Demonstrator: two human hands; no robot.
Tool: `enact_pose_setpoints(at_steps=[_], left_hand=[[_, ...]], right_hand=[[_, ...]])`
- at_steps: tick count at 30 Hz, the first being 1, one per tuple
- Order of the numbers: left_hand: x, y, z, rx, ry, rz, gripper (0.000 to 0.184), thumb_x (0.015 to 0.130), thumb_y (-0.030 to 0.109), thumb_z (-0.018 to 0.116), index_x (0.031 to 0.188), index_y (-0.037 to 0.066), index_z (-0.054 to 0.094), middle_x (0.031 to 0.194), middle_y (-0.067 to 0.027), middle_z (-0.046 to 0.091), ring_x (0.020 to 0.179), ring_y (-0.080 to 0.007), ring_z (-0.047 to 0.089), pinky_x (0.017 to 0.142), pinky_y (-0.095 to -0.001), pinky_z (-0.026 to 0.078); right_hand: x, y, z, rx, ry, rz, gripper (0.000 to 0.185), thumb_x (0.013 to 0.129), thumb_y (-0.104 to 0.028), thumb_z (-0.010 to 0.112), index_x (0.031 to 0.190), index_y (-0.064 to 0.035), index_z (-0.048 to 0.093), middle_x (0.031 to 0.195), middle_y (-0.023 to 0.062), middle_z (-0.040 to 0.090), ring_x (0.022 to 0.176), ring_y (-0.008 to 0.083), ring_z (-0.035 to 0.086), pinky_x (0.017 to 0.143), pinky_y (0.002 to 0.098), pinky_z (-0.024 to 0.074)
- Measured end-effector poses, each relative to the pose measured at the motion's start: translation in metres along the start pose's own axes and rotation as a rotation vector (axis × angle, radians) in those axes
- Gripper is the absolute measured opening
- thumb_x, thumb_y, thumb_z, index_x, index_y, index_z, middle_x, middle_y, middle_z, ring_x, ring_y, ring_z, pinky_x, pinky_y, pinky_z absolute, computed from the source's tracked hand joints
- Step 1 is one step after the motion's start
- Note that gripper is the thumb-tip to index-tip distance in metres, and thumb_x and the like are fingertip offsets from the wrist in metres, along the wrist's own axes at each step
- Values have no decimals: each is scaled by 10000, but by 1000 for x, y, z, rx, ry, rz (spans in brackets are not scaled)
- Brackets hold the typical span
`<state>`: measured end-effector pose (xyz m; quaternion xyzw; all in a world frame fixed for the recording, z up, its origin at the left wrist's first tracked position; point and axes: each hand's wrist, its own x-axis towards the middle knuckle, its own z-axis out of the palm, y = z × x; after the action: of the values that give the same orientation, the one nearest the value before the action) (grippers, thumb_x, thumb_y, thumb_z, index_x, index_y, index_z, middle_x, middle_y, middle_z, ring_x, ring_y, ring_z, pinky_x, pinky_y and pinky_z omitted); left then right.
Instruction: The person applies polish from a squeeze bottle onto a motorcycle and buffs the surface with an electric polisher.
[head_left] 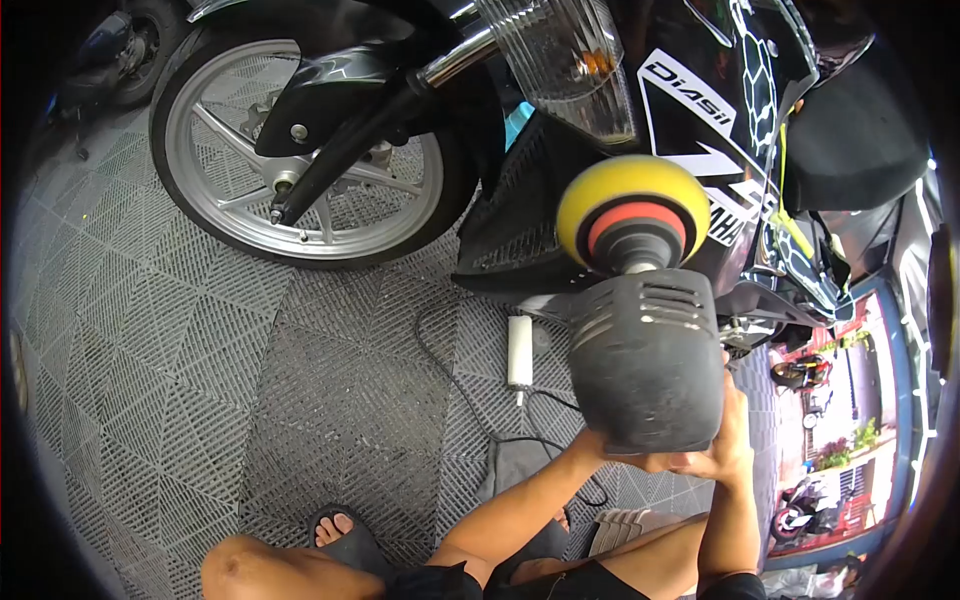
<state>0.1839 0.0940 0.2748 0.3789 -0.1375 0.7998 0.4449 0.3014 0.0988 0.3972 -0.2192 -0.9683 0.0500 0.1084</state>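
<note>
Both my hands are on a black power polisher (645,365), whose rounded, vented housing fills the space in front of me. My right hand (732,435) wraps its right side and lower end. My left hand (592,443) reaches in from below left, its fingers mostly hidden behind the housing. At the far end, a yellow foam pad (640,178) on a red and black backing plate appears against the black motorcycle's side panel (690,115), which has white lettering; I cannot tell whether they touch.
A white bottle (520,352) lies on the grey floor tiles (340,380) beside a black cord (460,392) and grey cloth (508,470). The front wheel (225,165) is at upper left. My legs are below; parked motorcycles (800,372) show at right.
</note>
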Motion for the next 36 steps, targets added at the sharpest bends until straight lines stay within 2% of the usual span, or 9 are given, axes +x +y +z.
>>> enact_pose_setpoints(at_steps=[4,9,12,14,17,20,23,26,36], left_hand=[[-3,-3,-9,-73,3,8,989,514,448,905,1295,57,441,1271,-117,504,1175,-206,495,989,-348,427],[-31,-7,-22,-56,139,-185,947,549,439,891,1289,60,436,1276,-133,490,1177,-225,495,1003,-369,421],[-54,-24,-44,42,106,-30,937,631,431,833,1359,27,402,1329,-120,491,1218,-212,484,1025,-365,415],[-68,-26,-51,-20,197,-95,889,614,401,832,1320,36,434,1299,-121,496,1202,-222,491,1007,-378,425],[-86,-34,-61,-96,279,-100,814,622,333,818,1290,46,452,1279,-122,493,1201,-242,491,1004,-398,428],[-85,-27,-53,-161,299,-113,822,623,346,816,1295,47,449,1292,-127,491,1202,-241,489,1012,-396,420],[-72,-19,-46,-81,195,-111,851,658,435,819,1319,100,400,1288,-208,447,1197,-311,487,1015,-427,407],[-52,8,-29,-96,137,-88,894,645,429,812,1329,7,420,1309,-138,493,1207,-246,488,1021,-394,403],[-97,-1,-48,-322,468,-86,793,666,389,766,1234,-76,466,1206,-198,546,1106,-293,566,949,-397,487]], right_hand=[[-6,23,18,-26,8,-36,1003,626,-622,777,1239,108,465,1037,252,625,882,410,648,759,443,514],[-10,26,51,45,-11,16,906,638,-501,798,1224,109,471,1035,260,626,889,412,659,757,448,535],[-4,19,70,60,-23,27,818,666,-414,807,1220,89,478,1025,255,628,886,410,664,757,444,543],[-5,19,84,99,-42,78,810,672,-394,812,1244,71,475,1033,265,623,904,408,663,775,436,541],[-4,17,95,144,-81,118,835,654,-405,817,1261,46,463,1020,265,628,905,416,664,770,426,528],[-4,10,93,123,-93,148,861,671,-445,810,1293,40,463,1064,249,622,950,397,655,797,425,535],[-1,-8,76,64,-82,169,851,663,-412,819,1273,58,456,1087,256,616,977,402,647,807,421,539],[6,-34,64,42,-11,190,841,657,-385,825,1252,71,443,1079,255,619,935,412,656,791,428,546],[8,-46,107,38,-133,342,897,716,-417,794,1289,131,377,1189,303,557,1045,446,610,870,451,512]])
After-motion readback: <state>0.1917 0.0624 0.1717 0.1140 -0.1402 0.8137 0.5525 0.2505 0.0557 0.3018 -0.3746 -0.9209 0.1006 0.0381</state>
